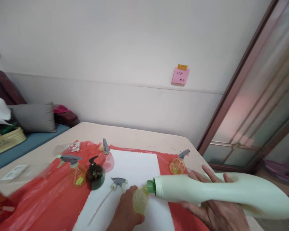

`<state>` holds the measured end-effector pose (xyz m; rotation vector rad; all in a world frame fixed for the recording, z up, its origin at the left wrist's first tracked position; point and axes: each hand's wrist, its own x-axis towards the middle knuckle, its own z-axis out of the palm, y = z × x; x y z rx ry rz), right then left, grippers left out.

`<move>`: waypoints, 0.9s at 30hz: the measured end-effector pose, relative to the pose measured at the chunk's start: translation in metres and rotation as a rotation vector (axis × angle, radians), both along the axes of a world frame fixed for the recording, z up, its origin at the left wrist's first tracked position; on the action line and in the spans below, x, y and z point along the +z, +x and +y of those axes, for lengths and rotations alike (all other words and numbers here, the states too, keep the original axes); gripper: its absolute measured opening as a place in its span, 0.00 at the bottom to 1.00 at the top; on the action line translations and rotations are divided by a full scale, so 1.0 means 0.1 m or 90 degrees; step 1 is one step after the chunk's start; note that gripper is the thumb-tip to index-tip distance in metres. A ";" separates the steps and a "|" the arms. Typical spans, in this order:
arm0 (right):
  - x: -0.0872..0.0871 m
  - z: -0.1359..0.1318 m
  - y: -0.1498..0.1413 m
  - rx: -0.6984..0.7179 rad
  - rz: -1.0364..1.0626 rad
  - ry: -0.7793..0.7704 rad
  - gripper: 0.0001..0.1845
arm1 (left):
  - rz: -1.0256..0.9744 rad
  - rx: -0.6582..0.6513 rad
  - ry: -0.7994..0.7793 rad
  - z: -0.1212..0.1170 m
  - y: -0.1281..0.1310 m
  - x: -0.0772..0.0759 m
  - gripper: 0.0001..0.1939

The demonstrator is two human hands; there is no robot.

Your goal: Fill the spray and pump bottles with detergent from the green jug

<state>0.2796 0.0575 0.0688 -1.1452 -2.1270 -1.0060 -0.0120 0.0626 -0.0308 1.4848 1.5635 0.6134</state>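
Note:
My left hand (125,210) is wrapped round a small yellow see-through spray bottle (141,201) with its top off. My right hand (215,210) grips a large pale green detergent bottle (175,188) by its handle part, tipped over on its side. The dark green spout (151,186) of the big bottle meets the small bottle's mouth; whether liquid flows cannot be made out. To the left of my left hand, a grey trigger spray head (119,182) lies with its tube on the white sheet (135,162).
Trigger spray bottles stand around: an orange one (77,175), a pink one (108,162) and another orange one (177,165). A dark pump bottle (94,176) is at left. Red plastic sheeting (50,192) covers part of the table. A pink note (180,76) hangs on the wall.

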 end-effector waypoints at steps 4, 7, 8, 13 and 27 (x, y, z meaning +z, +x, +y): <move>-0.01 0.00 0.01 0.005 0.000 0.005 0.48 | 0.000 -0.002 0.002 0.00 0.00 -0.03 0.45; -0.01 0.00 0.01 0.005 0.002 0.003 0.48 | 0.005 -0.002 0.014 0.01 0.00 -0.05 0.46; -0.01 0.00 0.01 0.005 0.002 0.002 0.47 | 0.008 -0.002 0.014 0.02 0.00 -0.06 0.46; 0.00 0.01 0.00 0.006 0.006 0.005 0.47 | 0.000 0.002 0.004 0.03 0.00 -0.04 0.45; -0.01 0.00 0.01 0.000 0.017 -0.004 0.46 | -0.007 -0.004 0.002 0.00 0.00 -0.07 0.44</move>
